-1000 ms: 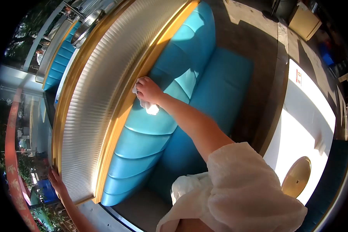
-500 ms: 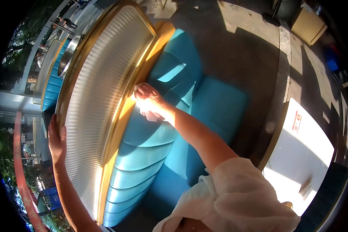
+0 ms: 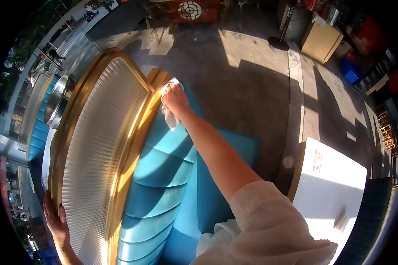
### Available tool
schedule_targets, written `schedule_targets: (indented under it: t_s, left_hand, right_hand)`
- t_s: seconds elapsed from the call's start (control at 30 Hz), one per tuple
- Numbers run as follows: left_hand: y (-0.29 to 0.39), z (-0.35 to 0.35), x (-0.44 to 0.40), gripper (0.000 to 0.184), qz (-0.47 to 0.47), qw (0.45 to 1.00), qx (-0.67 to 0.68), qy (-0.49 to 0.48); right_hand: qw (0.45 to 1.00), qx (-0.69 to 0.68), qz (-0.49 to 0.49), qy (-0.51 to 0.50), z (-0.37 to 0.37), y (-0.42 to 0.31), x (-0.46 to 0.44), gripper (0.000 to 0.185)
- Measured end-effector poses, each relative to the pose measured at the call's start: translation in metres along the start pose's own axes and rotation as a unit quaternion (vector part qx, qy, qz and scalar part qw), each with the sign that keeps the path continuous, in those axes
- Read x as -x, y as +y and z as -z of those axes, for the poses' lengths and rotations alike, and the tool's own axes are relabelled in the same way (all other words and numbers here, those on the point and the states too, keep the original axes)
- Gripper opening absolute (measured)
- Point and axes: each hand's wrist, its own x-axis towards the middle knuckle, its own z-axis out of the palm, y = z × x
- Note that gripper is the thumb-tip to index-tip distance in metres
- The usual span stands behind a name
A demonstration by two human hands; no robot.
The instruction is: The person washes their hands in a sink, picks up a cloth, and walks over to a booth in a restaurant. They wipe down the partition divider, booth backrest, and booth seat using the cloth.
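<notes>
Fingers of the left hand (image 3: 55,221) lie along the outer edge of a wooden frame (image 3: 68,126), thumb apart on the inner side; from where I stand I can't tell whether they grip the wood or just rest on it. Beyond that same edge, farther up, sits a metal pan (image 3: 54,106), which neither hand touches. Next across comes the ribbed panel (image 3: 99,163) that the frame surrounds, then the broad wooden rail (image 3: 129,168) running beside it. At the rail's far end is the white cloth (image 3: 171,119), bunched in the right hand (image 3: 176,98), whose fingers are closed around it while a loose tail hangs over the top of the blue backrest (image 3: 157,176). I'd judge the step in hand to be a wipe along the rail, down at its far end, with the right arm (image 3: 214,145) stretched well out. Farther right come the blue seat (image 3: 239,150) and the white sleeve (image 3: 269,212) of that arm, with floor (image 3: 247,92) part sunlit and part shaded past the seat's end. As I see it, the next move calls for light, even pressure on the cloth right up to the corner, the loose tail gathered so it doesn't drag, and after that a pass back along the rail or a shift down to the backrest; the left hand would want a sure hold before any longer reach.
</notes>
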Motion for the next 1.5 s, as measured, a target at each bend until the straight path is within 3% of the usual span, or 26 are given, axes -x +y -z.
schedule_targets:
  t_s: [0.17,0.23,0.3,0.4,0.47,0.5,0.57,0.63,0.7,0.87,0.9,0.97,1.03,1.1,1.13,1.17,1.23,1.3,1.4,1.5]
  left_hand:
    - [0.007,-0.002,-0.001,0.062,0.018,1.000,-0.011,0.004]
    - [0.007,-0.001,0.000,0.061,0.026,1.000,-0.014,0.006]
    - [0.006,0.000,0.000,0.060,0.016,1.000,0.003,0.003]
    - [0.005,0.002,0.000,0.059,0.009,1.000,0.005,0.004]
    - [0.006,0.003,-0.001,0.057,-0.008,1.000,-0.005,0.002]
    - [0.006,0.003,-0.001,0.057,-0.004,1.000,-0.005,0.002]
    - [0.008,0.004,-0.002,0.057,-0.013,1.000,-0.022,0.004]
    - [0.004,0.002,-0.002,0.057,-0.018,1.000,-0.019,0.012]
    - [0.003,0.000,0.000,0.057,-0.004,0.998,-0.053,0.030]
    - [0.013,0.001,0.000,0.060,0.007,0.997,-0.044,0.056]
    - [0.011,-0.001,0.001,0.061,0.007,0.996,-0.060,0.070]
    - [0.009,-0.002,0.003,0.062,-0.010,0.994,-0.050,0.097]
    - [0.009,-0.001,0.003,0.063,0.013,0.996,-0.045,0.074]
    - [0.012,0.003,0.004,0.063,0.026,0.996,-0.053,0.071]
    - [0.012,0.000,0.003,0.063,0.033,0.996,-0.057,0.061]
    - [0.004,-0.006,0.003,0.066,0.005,0.991,-0.070,0.114]
    - [-0.011,-0.019,-0.001,0.069,-0.018,0.985,-0.099,0.143]
    - [-0.004,-0.011,-0.001,0.072,0.015,0.993,-0.071,0.089]
    - [-0.009,-0.013,-0.005,0.073,0.006,0.995,-0.056,0.085]
    - [-0.009,-0.010,-0.007,0.076,0.009,0.997,-0.044,0.061]
  right_hand:
    - [0.999,-0.002,-0.036,0.038,-0.017,0.018,-0.018,0.032]
    - [0.993,0.001,-0.112,-0.031,-0.018,0.029,-0.027,0.044]
    - [0.969,-0.093,-0.175,-0.149,-0.007,0.041,-0.040,0.046]
    - [0.988,-0.024,-0.104,-0.110,-0.088,0.081,-0.035,0.043]
    - [0.978,-0.027,-0.205,-0.014,-0.030,0.031,-0.015,0.039]
    - [0.979,-0.027,-0.202,-0.016,-0.023,0.018,-0.005,0.039]
    - [0.996,-0.016,-0.083,-0.018,-0.015,-0.005,0.010,0.035]
    - [0.999,-0.018,-0.035,-0.012,-0.014,-0.040,0.036,0.035]
    - [0.999,0.038,-0.026,0.022,-0.011,-0.081,0.069,0.033]
    - [0.995,0.060,0.023,-0.074,-0.013,-0.170,0.157,0.031]
    - [0.995,0.072,0.056,-0.043,-0.018,-0.184,0.176,0.027]
    - [0.996,0.041,0.031,-0.072,0.015,-0.228,0.204,0.028]
    - [0.998,0.028,0.061,-0.011,-0.005,-0.253,0.249,0.028]
    - [0.988,-0.009,0.078,-0.133,0.024,-0.287,0.271,0.027]
    - [0.991,-0.023,0.083,-0.104,0.032,-0.302,0.283,0.027]
    - [0.993,-0.035,0.084,-0.080,0.040,-0.320,0.299,0.027]
    - [0.977,-0.033,0.101,-0.186,0.054,-0.349,0.328,0.032]
    - [0.980,-0.059,0.116,-0.153,0.061,-0.378,0.363,0.031]
    - [0.954,-0.036,0.194,-0.227,0.071,-0.425,0.415,0.037]
    - [0.932,-0.105,0.202,-0.281,0.073,-0.457,0.455,0.039]
